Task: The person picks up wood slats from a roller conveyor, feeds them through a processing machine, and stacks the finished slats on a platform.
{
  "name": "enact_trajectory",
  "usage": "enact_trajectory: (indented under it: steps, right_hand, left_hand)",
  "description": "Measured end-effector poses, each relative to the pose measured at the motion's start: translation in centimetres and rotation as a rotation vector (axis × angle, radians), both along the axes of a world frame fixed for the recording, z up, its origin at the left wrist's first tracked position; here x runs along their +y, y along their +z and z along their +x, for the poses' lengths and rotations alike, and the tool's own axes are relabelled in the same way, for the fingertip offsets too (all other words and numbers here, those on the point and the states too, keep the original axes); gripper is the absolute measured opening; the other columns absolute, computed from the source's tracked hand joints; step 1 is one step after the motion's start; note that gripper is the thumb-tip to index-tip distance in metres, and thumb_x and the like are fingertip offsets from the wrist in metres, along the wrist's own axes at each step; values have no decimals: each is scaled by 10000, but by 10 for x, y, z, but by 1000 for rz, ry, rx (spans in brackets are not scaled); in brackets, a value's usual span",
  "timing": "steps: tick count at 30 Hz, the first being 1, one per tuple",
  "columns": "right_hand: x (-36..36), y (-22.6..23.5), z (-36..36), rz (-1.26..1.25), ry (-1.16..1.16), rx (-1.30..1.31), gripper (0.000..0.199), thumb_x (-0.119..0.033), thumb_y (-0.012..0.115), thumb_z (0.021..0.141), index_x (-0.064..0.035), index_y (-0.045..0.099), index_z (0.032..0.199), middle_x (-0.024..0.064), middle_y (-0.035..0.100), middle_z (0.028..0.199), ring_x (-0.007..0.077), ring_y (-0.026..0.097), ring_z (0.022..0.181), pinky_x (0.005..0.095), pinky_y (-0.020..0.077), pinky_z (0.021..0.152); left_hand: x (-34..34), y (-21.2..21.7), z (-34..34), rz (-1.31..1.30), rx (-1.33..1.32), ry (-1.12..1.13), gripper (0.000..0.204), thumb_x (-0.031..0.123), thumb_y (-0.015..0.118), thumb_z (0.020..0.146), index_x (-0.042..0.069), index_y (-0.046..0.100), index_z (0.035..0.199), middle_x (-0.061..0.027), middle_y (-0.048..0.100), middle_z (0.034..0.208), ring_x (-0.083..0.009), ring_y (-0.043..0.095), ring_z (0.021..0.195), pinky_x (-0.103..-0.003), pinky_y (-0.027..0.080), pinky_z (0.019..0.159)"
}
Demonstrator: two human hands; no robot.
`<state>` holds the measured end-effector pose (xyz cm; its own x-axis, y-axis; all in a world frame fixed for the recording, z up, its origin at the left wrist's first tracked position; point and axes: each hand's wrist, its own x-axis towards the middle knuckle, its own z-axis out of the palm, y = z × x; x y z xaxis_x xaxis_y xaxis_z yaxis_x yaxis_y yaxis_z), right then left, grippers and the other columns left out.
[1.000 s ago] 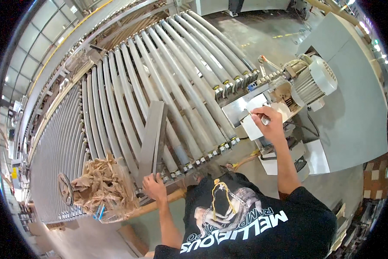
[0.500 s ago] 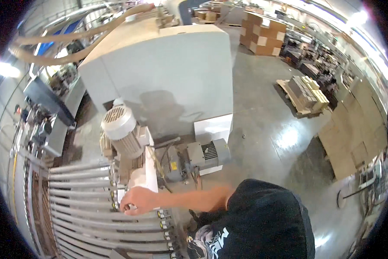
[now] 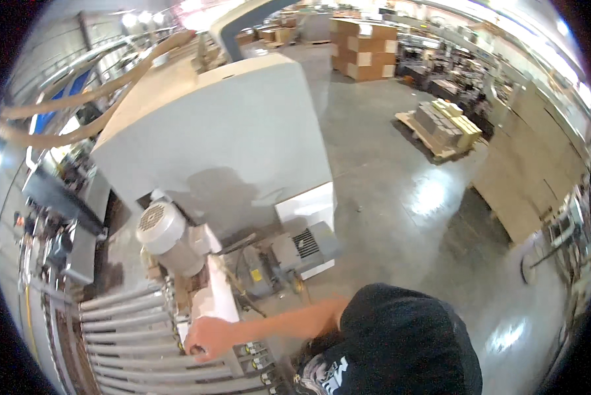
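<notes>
My right hand (image 3: 210, 338) reaches across from the right, its arm bare below a black short sleeve (image 3: 401, 316). The fingers are curled closed above the near-right side of a roller conveyor (image 3: 121, 318). Whatever they may hold is hidden. Just beyond the hand stands a white panel (image 3: 220, 289), and past it an upright light-grey motor (image 3: 160, 227) with a slotted round cap. A second grey motor (image 3: 302, 250) lies on its side to the right of the panel. My left hand does not show.
Behind the motors rises a large grey cabinet (image 3: 223, 138) with a tan top. To the right, a pallet holds stacked blocks (image 3: 440, 125). Farther back is a stack of brown cartons (image 3: 362, 49). Large tan sheets (image 3: 532, 164) stand at the right.
The whole view has shifted and tilted, so the cabinet and motors sit farther left. My right hand stays closed over the conveyor side and appears slightly nearer to me.
</notes>
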<state>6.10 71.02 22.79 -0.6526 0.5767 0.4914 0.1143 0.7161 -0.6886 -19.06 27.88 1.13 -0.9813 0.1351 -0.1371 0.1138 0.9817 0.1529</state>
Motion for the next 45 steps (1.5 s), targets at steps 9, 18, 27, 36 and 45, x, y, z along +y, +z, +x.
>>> enact_trajectory:
  steps: [9, 18, 27, 36, 45]
  right_hand:
    - [0, -9, -1, 59, -47, 67, 313, -437, 812, 761, -148, 762, 868, 101, 707, 783, 373, 698, 859, 541, 529, 809]
    - [3, -15, -6, 73, -39, 97, 300, -444, 794, 783, -160, 781, 877, 85, 711, 782, 354, 702, 869, 521, 521, 819]
    - [1, -7, -4, 32, -43, 68, 303, -418, 789, 766, -125, 772, 844, 120, 701, 763, 393, 699, 787, 530, 551, 718]
    - [6, -12, 0, -42, -18, 30, 302, -390, 773, 833, -128, 783, 982, 88, 775, 950, 323, 737, 924, 474, 582, 831]
    - [18, 12, 5, -70, -39, -34, 306, -432, 762, 912, -147, 805, 1018, 71, 790, 928, 288, 760, 882, 416, 597, 830]
  left_hand:
    - [80, 1, 11, -2, 27, -234, 1218, 715, 871, 742, -140, 345, 1433, -402, 420, 1410, -517, 493, 1295, -611, 444, 1067]
    - [115, 7, 9, 7, 43, -311, 1050, 694, 840, 799, -140, 447, 1301, -368, 509, 1265, -505, 545, 1165, -599, 475, 981]
    - [128, 9, -4, 25, 53, -343, 909, 673, 809, 856, -140, 548, 1168, -334, 598, 1121, -493, 598, 1036, -588, 506, 895]
    - [86, 47, -48, 69, 169, -250, 812, 652, 778, 913, -141, 650, 1036, -300, 688, 976, -480, 650, 906, -576, 537, 808]
    - [208, 57, -50, 454, 330, -495, 754, 494, 788, 958, -101, 620, 1390, -308, 657, 1375, -473, 605, 1282, -563, 433, 1150]
